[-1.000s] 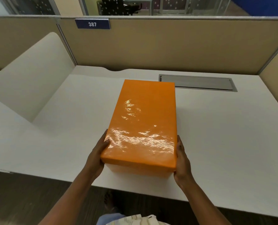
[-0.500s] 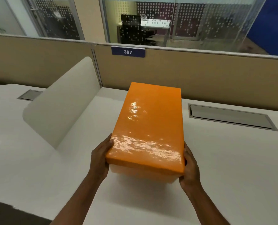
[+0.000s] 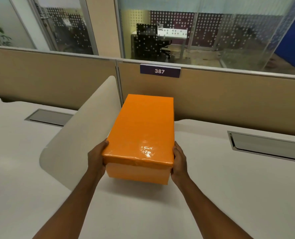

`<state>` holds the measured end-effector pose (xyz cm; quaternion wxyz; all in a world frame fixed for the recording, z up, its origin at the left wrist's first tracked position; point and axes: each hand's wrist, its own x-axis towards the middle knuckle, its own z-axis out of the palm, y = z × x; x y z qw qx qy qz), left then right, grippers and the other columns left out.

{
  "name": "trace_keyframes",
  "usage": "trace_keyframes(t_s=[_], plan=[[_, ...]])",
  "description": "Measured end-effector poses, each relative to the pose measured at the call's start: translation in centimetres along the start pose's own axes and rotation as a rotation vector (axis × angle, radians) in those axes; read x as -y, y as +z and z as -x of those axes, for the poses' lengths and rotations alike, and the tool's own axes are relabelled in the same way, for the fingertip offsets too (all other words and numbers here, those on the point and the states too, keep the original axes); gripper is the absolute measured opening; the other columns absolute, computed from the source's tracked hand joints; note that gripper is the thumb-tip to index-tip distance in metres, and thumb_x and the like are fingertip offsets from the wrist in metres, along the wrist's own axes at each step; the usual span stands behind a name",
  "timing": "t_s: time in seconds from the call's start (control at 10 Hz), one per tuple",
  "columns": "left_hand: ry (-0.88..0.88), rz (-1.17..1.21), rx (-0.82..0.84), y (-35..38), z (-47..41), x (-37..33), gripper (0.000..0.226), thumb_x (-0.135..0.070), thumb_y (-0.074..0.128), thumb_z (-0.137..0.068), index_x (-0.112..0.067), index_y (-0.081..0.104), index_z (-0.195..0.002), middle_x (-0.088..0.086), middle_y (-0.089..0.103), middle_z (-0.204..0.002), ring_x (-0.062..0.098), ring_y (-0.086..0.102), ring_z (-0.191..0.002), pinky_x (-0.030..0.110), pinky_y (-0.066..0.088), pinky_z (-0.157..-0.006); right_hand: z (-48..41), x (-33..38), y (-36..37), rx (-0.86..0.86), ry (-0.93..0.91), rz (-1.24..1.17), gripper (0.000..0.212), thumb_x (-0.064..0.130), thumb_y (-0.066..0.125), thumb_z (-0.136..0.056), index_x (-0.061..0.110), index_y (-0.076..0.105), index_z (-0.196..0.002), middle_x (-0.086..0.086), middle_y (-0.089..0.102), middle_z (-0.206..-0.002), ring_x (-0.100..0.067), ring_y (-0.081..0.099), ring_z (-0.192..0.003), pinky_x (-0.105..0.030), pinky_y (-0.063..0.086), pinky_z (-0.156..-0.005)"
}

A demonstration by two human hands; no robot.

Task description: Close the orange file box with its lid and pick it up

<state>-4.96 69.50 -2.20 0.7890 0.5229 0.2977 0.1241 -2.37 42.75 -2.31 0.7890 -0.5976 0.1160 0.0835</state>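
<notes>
The orange file box point(image 3: 138, 173) is a long glossy carton with its lid point(image 3: 143, 128) seated flat on top. It hangs above the white desk point(image 3: 212, 195), with a shadow on the desk beneath it. My left hand point(image 3: 96, 159) grips the box's near left corner, thumb on the lid's edge. My right hand point(image 3: 178, 161) grips the near right corner the same way. The fingers under the box are hidden.
A curved white divider panel point(image 3: 81, 131) stands just left of the box. Beige partition walls point(image 3: 229, 100) with a "387" label point(image 3: 160, 71) close off the back. Grey cable hatches point(image 3: 267, 144) sit in the desk to the right and in the neighbouring desk at left point(image 3: 48, 117).
Both hands have lifted the closed box off the desk and away from me. The view has tilted upward, showing the glass-walled room behind the partition.
</notes>
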Motion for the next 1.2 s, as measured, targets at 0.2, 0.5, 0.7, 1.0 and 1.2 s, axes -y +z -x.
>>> trace_keyframes(t_s=[0.2, 0.5, 0.7, 1.0, 1.2], plan=[[0.054, -0.005, -0.041, -0.3, -6.2, -0.7, 0.027, -0.022, 0.064, -0.082, -0.019, 0.07, -0.108, 0.007, 0.069, -0.106, 0.027, 0.065, -0.091, 0.038, 0.053, -0.069, -5.1, -1.1, 3.8, -0.028, 0.017, 0.018, 0.043, 0.038, 0.034, -0.099, 0.028, 0.041, -0.139, -0.007, 0.058, -0.131, -0.03, 0.061, -0.112, -0.055, 0.049, -0.095], [0.296, -0.269, -0.175, -0.5, -9.1, -0.8, 0.02, -0.026, 0.054, -0.086, -0.033, 0.072, -0.091, -0.011, 0.071, -0.088, 0.013, 0.063, -0.084, 0.036, 0.052, -0.076, -7.5, -3.3, 7.1, -0.08, 0.04, 0.065, 0.046, 0.045, 0.035, -0.097, 0.032, 0.038, -0.14, -0.003, 0.054, -0.135, -0.028, 0.059, -0.113, -0.054, 0.05, -0.095], [0.347, -0.463, -0.487, -0.3, -9.3, -0.3, 0.044, -0.044, 0.055, -0.09, -0.007, 0.063, -0.112, 0.013, 0.066, -0.111, 0.025, 0.06, -0.097, 0.036, 0.047, -0.081, -7.2, -4.1, 9.6, -0.1, 0.042, 0.149, 0.049, 0.048, 0.032, -0.097, 0.033, 0.032, -0.144, -0.002, 0.047, -0.142, -0.028, 0.053, -0.12, -0.053, 0.048, -0.097], [0.383, -0.733, -0.413, 0.7, -7.7, -0.1, 0.068, -0.056, 0.044, -0.09, -0.002, 0.039, -0.131, 0.027, 0.052, -0.126, 0.043, 0.052, -0.114, 0.05, 0.045, -0.09, -8.1, -1.9, 10.7, -0.046, 0.055, 0.469, 0.053, 0.046, 0.019, -0.099, 0.03, 0.018, -0.149, -0.007, 0.039, -0.15, -0.032, 0.044, -0.131, -0.052, 0.042, -0.105], [0.218, -0.783, -0.562, 2.9, -3.8, 0.5, 0.078, -0.058, 0.043, -0.089, -0.001, 0.028, -0.139, 0.032, 0.039, -0.134, 0.049, 0.045, -0.118, 0.057, 0.043, -0.092, -7.6, -0.6, 9.0, 0.016, 0.127, 0.545, 0.062, 0.053, 0.018, -0.096, 0.026, 0.002, -0.15, -0.009, 0.025, -0.157, -0.034, 0.032, -0.139, -0.05, 0.031, -0.109]])
